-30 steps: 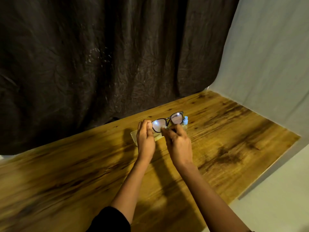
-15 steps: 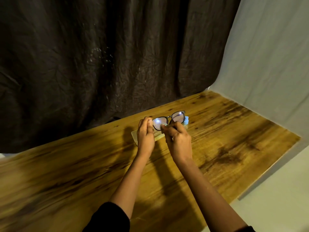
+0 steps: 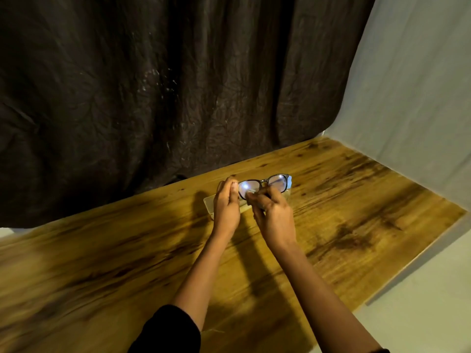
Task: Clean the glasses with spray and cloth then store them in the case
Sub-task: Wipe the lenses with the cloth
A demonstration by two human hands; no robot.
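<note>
Dark-framed glasses (image 3: 276,180) are held up above the wooden table (image 3: 356,205), lenses catching light. My left hand (image 3: 226,202) pinches the left end of the frame. My right hand (image 3: 274,212) pinches a small pale cloth (image 3: 251,193) against the left lens. A translucent case (image 3: 208,202) lies on the table under and behind my hands, mostly hidden. A spray bottle with a light blue cap (image 3: 290,182) shows just behind the right lens.
A dark crumpled curtain (image 3: 153,98) hangs behind the table. A pale sheet (image 3: 407,85) covers the right side. The table's right edge (image 3: 418,261) drops to a light floor.
The glasses have risen slightly and my right fingers with the cloth have shifted across the left lens. My left hand keeps its hold.
</note>
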